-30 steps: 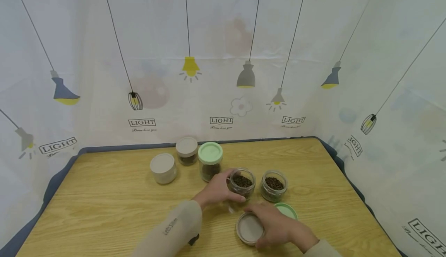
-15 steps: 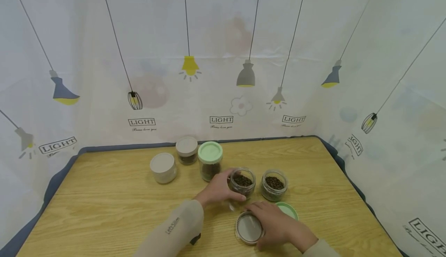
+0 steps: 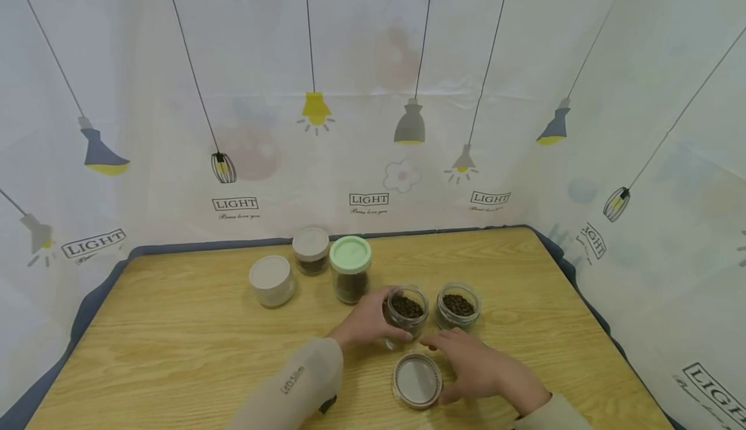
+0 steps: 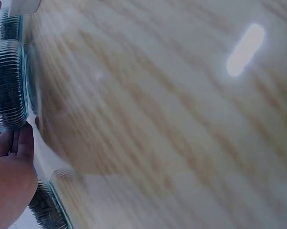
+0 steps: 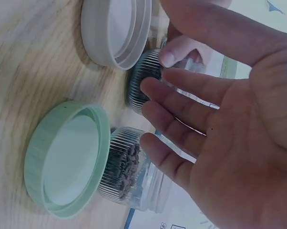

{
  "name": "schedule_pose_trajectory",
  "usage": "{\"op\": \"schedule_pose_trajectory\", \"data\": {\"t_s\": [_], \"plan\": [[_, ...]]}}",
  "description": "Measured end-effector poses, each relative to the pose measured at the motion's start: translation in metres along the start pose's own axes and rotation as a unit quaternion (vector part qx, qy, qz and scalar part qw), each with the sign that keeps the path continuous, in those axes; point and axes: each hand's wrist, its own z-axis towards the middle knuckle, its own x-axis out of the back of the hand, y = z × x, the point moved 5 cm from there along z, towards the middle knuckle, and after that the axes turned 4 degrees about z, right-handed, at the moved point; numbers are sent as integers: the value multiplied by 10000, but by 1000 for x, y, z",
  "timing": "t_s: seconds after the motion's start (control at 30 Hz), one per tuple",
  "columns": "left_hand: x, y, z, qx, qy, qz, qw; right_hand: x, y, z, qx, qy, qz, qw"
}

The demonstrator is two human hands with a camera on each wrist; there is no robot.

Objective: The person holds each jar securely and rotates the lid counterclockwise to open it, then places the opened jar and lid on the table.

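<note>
My left hand (image 3: 364, 320) grips a lidless glass jar (image 3: 406, 307) of dark brown beans, thumb in front and fingers round its far side. The left wrist view shows the jar's ribbed wall (image 4: 9, 86) against the fingertips. My right hand (image 3: 480, 368) hovers with relaxed, parted fingers and holds nothing. Beside its thumb a beige lid (image 3: 417, 381) lies inside up on the table. A second lidless jar (image 3: 458, 307) of beans stands right of the first. In the right wrist view a green lid (image 5: 67, 162) lies inside up before it; the right hand hides this lid in the head view.
Further back stand a tall green-lidded jar (image 3: 351, 271) with dark contents, a beige-lidded jar (image 3: 311, 252) and a pale beige-lidded jar (image 3: 272, 281). The wooden tabletop (image 3: 175, 339) meets a printed cloth wall (image 3: 291, 177) at the back and sides.
My right hand has let go of the beige lid and moved slightly right, its fingers opening. The beige lid stays on the table. My left hand keeps its hold on the jar.
</note>
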Motion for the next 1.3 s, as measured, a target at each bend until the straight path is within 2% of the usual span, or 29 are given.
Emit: {"op": "schedule_pose_trajectory", "data": {"t_s": [0.3, 0.5, 0.67, 0.83, 0.9, 1.07, 1.3], "plan": [[-3, -2, 1, 62, -11, 109, 9999, 2, -4, 0, -76, -91, 49, 9999], [1, -1, -2, 26, -165, 177, 9997, 2, -6, 1, -123, -151, 96, 9998], [6, -2, -7, 129, -277, 57, 9995, 5, -10, 0, -132, -134, 160, 9997], [10, -4, -17, 233, -404, -335, 9983, 7, -12, 0, -137, -120, 170, 9997], [13, -4, -23, 287, -487, -477, 9973, 8, -12, 0, -146, -126, 172, 9997], [29, -6, -39, 345, -718, -352, 9962, 12, -17, 5, -62, -187, 245, 9995], [55, -13, -62, 347, -1360, -198, 9899, 16, -34, 13, 257, -227, 167, 9993]]}}
